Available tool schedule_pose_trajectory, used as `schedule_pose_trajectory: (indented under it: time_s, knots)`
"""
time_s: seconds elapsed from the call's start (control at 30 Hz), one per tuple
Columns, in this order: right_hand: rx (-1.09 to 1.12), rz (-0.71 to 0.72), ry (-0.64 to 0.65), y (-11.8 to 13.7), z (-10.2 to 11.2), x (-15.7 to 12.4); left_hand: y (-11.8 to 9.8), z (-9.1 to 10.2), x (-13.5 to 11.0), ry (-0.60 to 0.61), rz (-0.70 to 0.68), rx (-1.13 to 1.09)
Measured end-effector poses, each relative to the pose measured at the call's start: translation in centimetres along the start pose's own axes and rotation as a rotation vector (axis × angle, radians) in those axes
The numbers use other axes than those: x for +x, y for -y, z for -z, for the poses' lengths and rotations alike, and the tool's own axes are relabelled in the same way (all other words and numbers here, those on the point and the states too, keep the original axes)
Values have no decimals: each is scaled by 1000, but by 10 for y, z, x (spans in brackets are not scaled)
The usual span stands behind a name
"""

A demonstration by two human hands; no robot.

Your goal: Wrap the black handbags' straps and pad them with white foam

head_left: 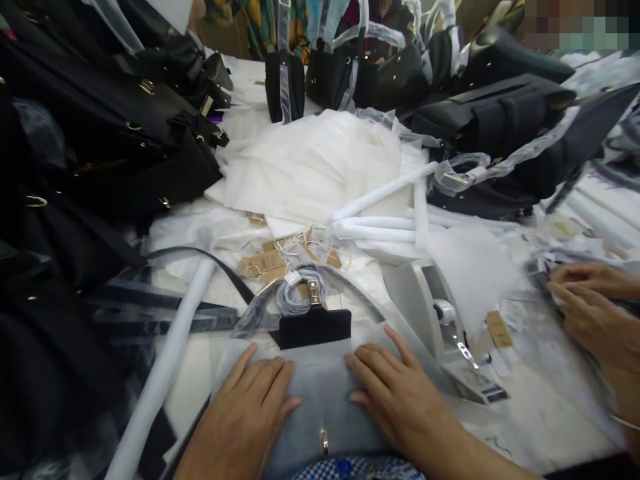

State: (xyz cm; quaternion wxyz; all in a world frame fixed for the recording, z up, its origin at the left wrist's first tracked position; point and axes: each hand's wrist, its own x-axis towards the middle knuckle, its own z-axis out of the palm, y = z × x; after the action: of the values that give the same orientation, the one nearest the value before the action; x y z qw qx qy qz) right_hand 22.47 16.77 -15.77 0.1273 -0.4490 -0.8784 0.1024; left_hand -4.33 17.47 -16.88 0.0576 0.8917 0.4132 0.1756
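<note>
Fingers of left hand (245, 413) lie extended, gripping nothing, on sheet-covered bag (320, 400), flat on worktop (189, 390) between palms. Bag probably light, soft, sheeting slippery; best held by side edges. Right hand (400, 400) likewise flat, tape dispenser (430, 313) beyond.

One head-worn camera supplies the single view. It faces forward and down across the tabletop (543, 397), from the wearer's own side. The left hand (245, 410) and right hand (397, 393) enter from the lower edge, near the lens, with checked cloth (357, 469) at the bottom margin. Coverage is wide: black bags (75, 220) line the left edge, a co-worker's forearm (623, 393) appears at the right, and upright bags (390, 80) stand farther off, towards the top.
</note>
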Motion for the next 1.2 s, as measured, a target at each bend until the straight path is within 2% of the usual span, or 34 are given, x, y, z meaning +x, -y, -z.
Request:
schedule_pose_trajectory:
  time_s: [0.1,0.17,0.23,0.37,0.43,0.5,0.6,0.7,0.8,0.9,1.07,1.2]
  knots:
    - [152,7,-35,1,16,3,0,18,7,11,8,-186]
    - [202,6,-24,1,19,3,1,21,10,36,2,-256]
    - [178,-53,50,0,14,7,3,12,11,83,26,-233]
    - [18,-200,262,-4,-9,23,9,-23,13,160,95,-32]
    - [-56,-210,330,-5,-17,29,11,-33,12,175,84,21]
    - [-96,-199,355,-6,-21,31,13,-34,12,195,69,18]
    - [-106,-193,343,-5,-21,29,11,-26,13,163,21,25]
    - [-91,-181,323,-4,-19,26,2,-16,15,19,-81,79]
    - [-66,-158,305,-2,-20,25,-11,-10,10,-71,-174,3]
    - [-59,-158,289,-2,-23,24,-19,-11,-5,-1,-184,-81]
    - [-42,-161,250,-1,-20,21,-22,-13,-30,179,-231,-11]
    - [77,-148,54,-1,-13,32,-26,-16,-37,209,-175,-43]
